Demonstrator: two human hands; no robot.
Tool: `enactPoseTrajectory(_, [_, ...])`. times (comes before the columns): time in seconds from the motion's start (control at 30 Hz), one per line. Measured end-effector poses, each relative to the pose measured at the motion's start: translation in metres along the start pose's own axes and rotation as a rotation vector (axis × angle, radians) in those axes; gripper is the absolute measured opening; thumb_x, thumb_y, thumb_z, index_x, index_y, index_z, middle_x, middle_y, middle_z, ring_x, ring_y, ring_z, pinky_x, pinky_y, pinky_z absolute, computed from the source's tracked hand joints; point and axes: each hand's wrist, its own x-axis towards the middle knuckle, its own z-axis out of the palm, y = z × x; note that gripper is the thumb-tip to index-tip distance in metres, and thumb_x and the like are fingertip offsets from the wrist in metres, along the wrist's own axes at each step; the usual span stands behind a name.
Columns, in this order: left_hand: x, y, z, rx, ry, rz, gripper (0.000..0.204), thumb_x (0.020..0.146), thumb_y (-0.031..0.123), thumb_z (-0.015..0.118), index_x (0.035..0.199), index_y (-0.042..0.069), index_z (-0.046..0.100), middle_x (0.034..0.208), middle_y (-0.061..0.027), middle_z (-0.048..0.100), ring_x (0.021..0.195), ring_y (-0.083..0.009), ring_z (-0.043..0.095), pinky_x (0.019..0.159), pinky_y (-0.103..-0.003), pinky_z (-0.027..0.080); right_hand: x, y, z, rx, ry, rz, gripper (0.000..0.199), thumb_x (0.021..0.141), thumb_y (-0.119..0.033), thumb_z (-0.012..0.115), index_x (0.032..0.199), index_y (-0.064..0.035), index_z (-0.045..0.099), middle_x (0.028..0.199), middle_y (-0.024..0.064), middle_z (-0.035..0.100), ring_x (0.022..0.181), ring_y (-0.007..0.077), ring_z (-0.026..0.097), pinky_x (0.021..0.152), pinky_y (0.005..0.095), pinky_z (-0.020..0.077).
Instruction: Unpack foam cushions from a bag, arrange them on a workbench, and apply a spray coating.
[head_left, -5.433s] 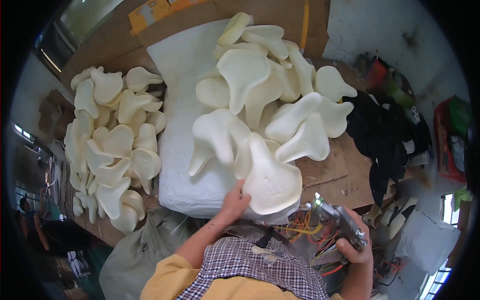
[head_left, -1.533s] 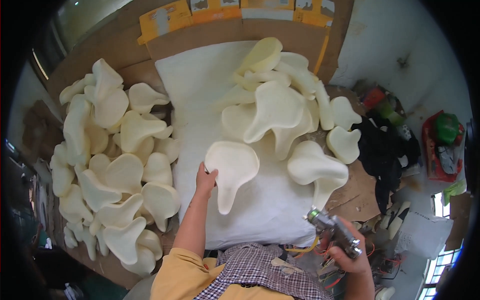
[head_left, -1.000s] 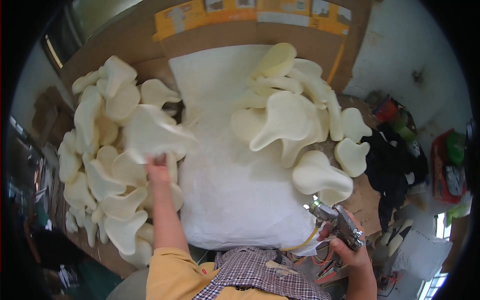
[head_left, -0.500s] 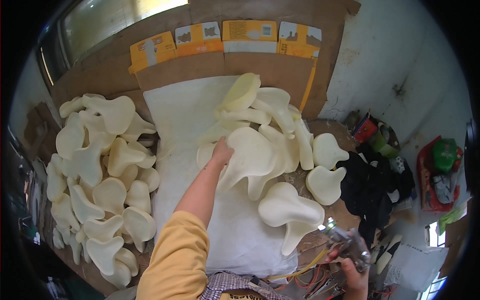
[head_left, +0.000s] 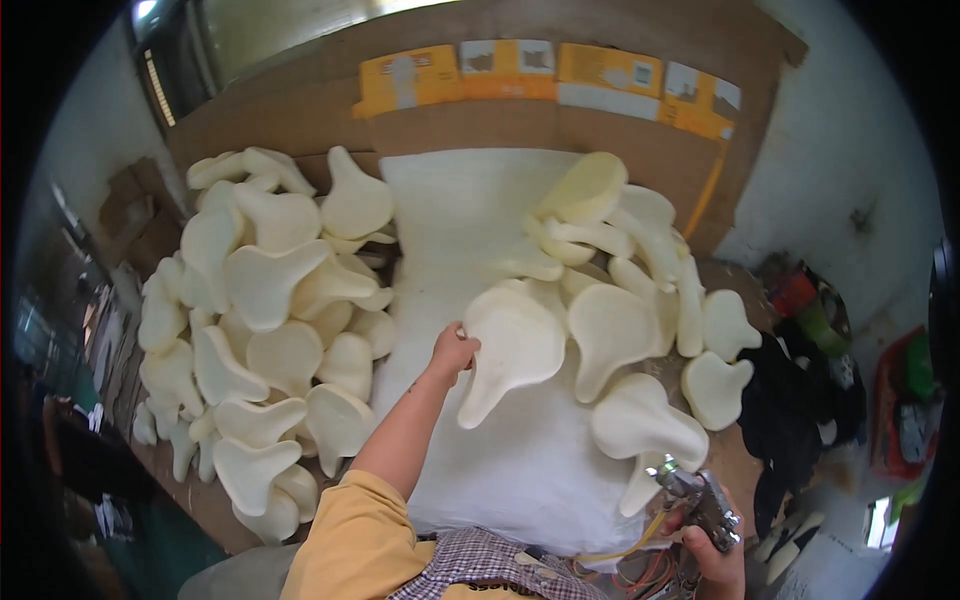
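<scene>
My left hand (head_left: 455, 352) pinches the left edge of a cream foam saddle pad (head_left: 515, 338), broad at the back with a narrow nose pointing toward me. The pad is over the white sheet (head_left: 460, 230), at the left side of a loose pile of similar pads. One of these, a saddle pad (head_left: 608, 330), lies just right of the held one. At the lower right, my right hand (head_left: 715, 560) is wrapped round a metal spray gun (head_left: 700, 500), its nozzle toward the upper left. A yellow hose (head_left: 640, 540) runs by the gun. Near the nozzle lies another pad (head_left: 648, 420).
A large heap of saddle pads (head_left: 285, 345) covers the left side. Cardboard (head_left: 455, 125) with yellow box pieces stands along the back. Dark cloth (head_left: 790, 395) lies at the right, beyond two pads. Tangled cables (head_left: 650, 575) hang at the lower front edge.
My left hand has drawn the saddle pad left and nearer, away from the right-hand pile. The view has turned left, so the surroundings sit farther right. My right hand still holds the spray gun.
</scene>
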Motion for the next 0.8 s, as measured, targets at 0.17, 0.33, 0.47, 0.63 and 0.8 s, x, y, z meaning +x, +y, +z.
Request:
enactPoseTrajectory(0.17, [0.008,0.027,-0.084,-0.15,0.027,-0.003,0.029,0.074,0.011,0.053,0.101,0.0,0.056,0.09,-0.0089,0.061,0.077,-0.0193,0.062,0.064,-0.035,0.053,0.023,-0.005,0.036,-0.172,-0.099,0.01,0.026,0.085,-0.015,0.056,0.104,0.0028,0.055,0.087,0.0073,0.059,0.078,0.0156,0.054,0.071,0.0288,0.0436])
enactPoseTrajectory(0.33, [0.041,0.104,-0.154,-0.43,0.068,0.15,0.026,0.077,0.015,0.057,0.1,0.002,0.056,0.09,-0.0073,0.061,0.078,-0.0198,0.061,0.074,-0.035,0.052,0.056,0.013,0.069,-0.007,-0.074,0.065,0.06,0.077,-0.024,0.067,0.123,0.0058,0.041,0.08,0.0105,0.06,0.073,0.0166,0.058,0.069,0.0297,0.048])
enactPoseTrajectory(0.47, [0.07,0.234,-0.197,-1.153,0.112,0.55,0.032,0.088,0.036,0.053,0.088,0.004,0.051,0.082,-0.0079,0.056,0.094,-0.0299,0.056,0.091,-0.047,0.044,0.072,0.013,0.064,-0.05,-0.056,0.073,0.056,0.081,-0.011,0.064,0.128,0.004,0.038,0.087,0.0094,0.059,0.08,0.0149,0.058,0.074,0.028,0.049])
enactPoseTrajectory(0.63, [0.165,0.194,-0.073,-0.642,-0.332,0.299,0.034,0.084,0.043,0.058,0.091,0.009,0.053,0.083,-0.0041,0.056,0.087,-0.0274,0.055,0.074,-0.041,0.049,0.089,-0.025,0.051,-0.007,0.223,-0.096,0.06,0.078,-0.017,0.062,0.128,0.0043,0.037,0.083,0.0122,0.059,0.074,0.0185,0.059,0.067,0.0328,0.0505])
enactPoseTrajectory(0.8, [0.195,0.164,0.111,-0.202,-0.182,-0.256,0.063,0.074,0.053,0.064,0.122,0.017,0.048,0.115,-0.0148,0.051,0.096,-0.0275,0.051,0.064,-0.042,0.048,0.101,-0.078,0.034,-0.136,0.561,-0.343,0.066,0.082,-0.03,0.059,0.132,0.0023,0.031,0.087,0.0115,0.056,0.075,0.0181,0.057,0.067,0.0309,0.0485])
